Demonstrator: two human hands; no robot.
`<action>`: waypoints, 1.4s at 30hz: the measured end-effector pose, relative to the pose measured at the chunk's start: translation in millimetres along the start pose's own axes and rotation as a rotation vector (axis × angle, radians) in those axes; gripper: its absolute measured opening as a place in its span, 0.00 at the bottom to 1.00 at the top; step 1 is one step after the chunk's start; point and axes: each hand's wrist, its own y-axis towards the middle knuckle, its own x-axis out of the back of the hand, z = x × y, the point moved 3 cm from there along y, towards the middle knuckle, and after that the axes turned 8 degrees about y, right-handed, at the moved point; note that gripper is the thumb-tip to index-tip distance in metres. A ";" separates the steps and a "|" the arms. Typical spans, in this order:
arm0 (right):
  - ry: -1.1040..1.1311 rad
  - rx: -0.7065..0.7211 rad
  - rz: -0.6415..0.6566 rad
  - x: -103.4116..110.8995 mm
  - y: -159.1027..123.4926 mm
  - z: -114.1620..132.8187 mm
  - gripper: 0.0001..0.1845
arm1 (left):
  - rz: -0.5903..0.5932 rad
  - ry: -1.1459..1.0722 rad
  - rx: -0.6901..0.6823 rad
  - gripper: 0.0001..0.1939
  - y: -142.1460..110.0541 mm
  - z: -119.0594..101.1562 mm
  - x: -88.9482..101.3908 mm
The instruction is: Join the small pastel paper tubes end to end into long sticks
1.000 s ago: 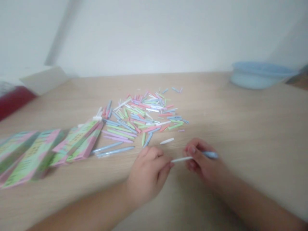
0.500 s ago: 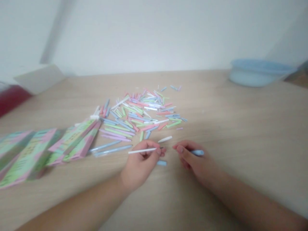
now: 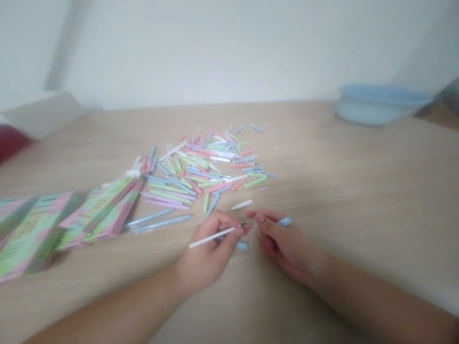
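My left hand (image 3: pixel 206 255) is closed in a pinch on a slim white pen refill (image 3: pixel 211 237), its dark tip pointing right toward the other hand. My right hand (image 3: pixel 279 239) is closed too, with a light-blue pen barrel (image 3: pixel 285 221) sticking out behind the fingers. Something tiny and thin shows at the right fingertips, close to the refill's tip; it is too blurred to name. Just beyond the hands lies a white pen part (image 3: pixel 242 205). A blue pen piece (image 3: pixel 242 245) is partly hidden by my left fingers.
A heap of pastel pen parts (image 3: pixel 215 162) spreads over the wooden table (image 3: pixel 340 191). Green-and-pink boxes (image 3: pixel 32 234) lie at the left, beside clear blue tubes (image 3: pixel 163 223). A blue basin (image 3: pixel 380 105) stands at the back right, a white box flap (image 3: pixel 43 112) at the back left.
My hands have come closer together, and the right fingertips now nearly meet the refill's tip. The refill tilts more, and less of the blue barrel shows. The view has shifted slightly.
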 end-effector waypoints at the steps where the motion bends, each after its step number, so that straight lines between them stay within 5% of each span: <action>1: 0.020 -0.008 0.007 -1.3 -0.9 -0.9 0.20 | 0.000 0.034 -0.012 0.13 -0.5 -0.3 0.2; 21: 0.098 -0.051 0.077 -5.9 -4.2 -3.7 0.18 | 0.003 0.085 -0.040 0.11 -0.8 1.2 -1.6; 29: -0.032 0.027 0.073 -2.2 -3.3 -9.7 0.21 | -0.057 0.213 -0.345 0.03 6.2 -10.9 3.8; 36: -0.034 0.049 0.056 1.3 -3.9 -9.4 0.19 | -0.078 -0.017 -0.031 0.05 7.0 -5.6 -0.9; 42: -0.191 0.043 0.038 2.2 -6.1 -2.7 0.21 | -0.012 -0.169 0.034 0.11 4.7 -6.4 -0.6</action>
